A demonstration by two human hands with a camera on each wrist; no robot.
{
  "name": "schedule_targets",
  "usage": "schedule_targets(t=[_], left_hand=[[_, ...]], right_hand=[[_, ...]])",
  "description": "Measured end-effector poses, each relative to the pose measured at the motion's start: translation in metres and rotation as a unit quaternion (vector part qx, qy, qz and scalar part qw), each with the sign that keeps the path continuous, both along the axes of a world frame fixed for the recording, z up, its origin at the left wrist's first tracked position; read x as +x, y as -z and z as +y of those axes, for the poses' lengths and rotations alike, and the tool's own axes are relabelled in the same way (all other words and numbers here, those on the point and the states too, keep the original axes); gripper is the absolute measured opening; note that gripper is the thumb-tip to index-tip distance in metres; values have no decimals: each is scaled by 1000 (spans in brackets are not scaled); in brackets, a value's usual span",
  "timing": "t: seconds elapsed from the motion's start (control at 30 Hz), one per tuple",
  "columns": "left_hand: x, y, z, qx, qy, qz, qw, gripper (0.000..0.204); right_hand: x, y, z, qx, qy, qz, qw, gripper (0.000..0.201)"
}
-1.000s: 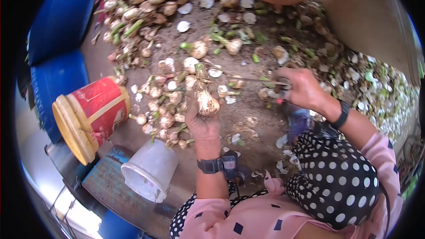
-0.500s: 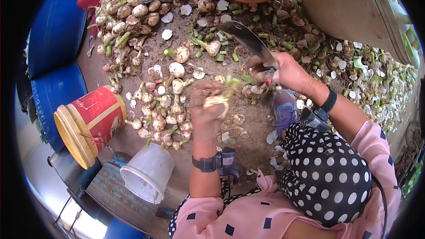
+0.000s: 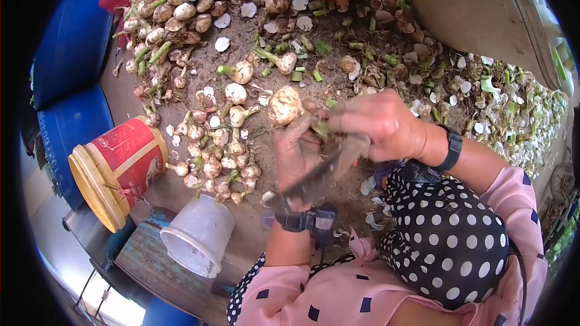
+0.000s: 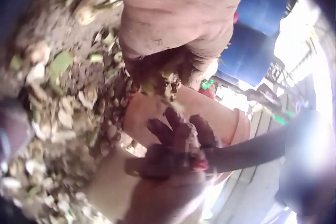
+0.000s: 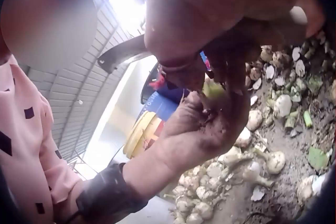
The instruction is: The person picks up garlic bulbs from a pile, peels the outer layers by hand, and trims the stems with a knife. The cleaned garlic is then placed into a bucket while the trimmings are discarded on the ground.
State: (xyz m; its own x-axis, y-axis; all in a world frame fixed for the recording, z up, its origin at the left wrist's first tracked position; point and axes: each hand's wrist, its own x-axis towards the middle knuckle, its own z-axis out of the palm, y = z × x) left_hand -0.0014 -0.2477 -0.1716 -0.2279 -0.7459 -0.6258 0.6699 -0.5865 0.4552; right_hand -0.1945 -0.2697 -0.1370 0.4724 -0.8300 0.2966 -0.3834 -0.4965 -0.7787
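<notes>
My left hand (image 3: 296, 152) holds a dirty, pale bulb (image 3: 285, 106) by its lower side, its green stem (image 3: 321, 127) pointing right. In my right hand (image 3: 386, 124) is a knife (image 3: 317, 178) with a broad, dark curved blade, gripped at the handle. The blade slants down and left, passing over the left wrist in the head view. Right-hand fingers meet the stem beside the left hand's fingers. From the right wrist view, the knife blade (image 5: 126, 55) sticks out past the right hand, and a green stem piece (image 5: 212, 90) shows between the hands.
Small bulbs (image 3: 211, 169) lie left of the hands, with a larger heap (image 3: 175, 12) behind. Cut stems and peelings (image 3: 501, 121) cover the ground at right. A red-and-yellow bucket (image 3: 130, 160) and a white bucket (image 3: 202, 229) lie on their sides. Large tubs (image 3: 483, 18) stand at the back.
The left hand has turned the bulb so its stem points right. The right hand has come left to the stem, and the blade has swung from pointing up-left to down-left.
</notes>
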Motion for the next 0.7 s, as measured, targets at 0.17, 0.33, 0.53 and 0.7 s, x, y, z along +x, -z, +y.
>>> schedule_targets(t=[0.17, 0.33, 0.53, 0.7], left_hand=[[10, 8, 14, -119, 114, -304, 938, 44], [16, 5, 15, -252, 254, -486, 797, 29], [38, 32, 26, -291, 223, -458, 810, 56], [43, 35, 45, -192, 176, -286, 922, 54]], right_hand=[[-4, 2, -9, -4, 85, 105, 991, 22], [-2, -5, -8, 3, 45, 151, 988, 26], [3, -4, -4, 6, 37, 144, 989, 27], [6, -1, -2, -31, 60, 132, 989, 29]])
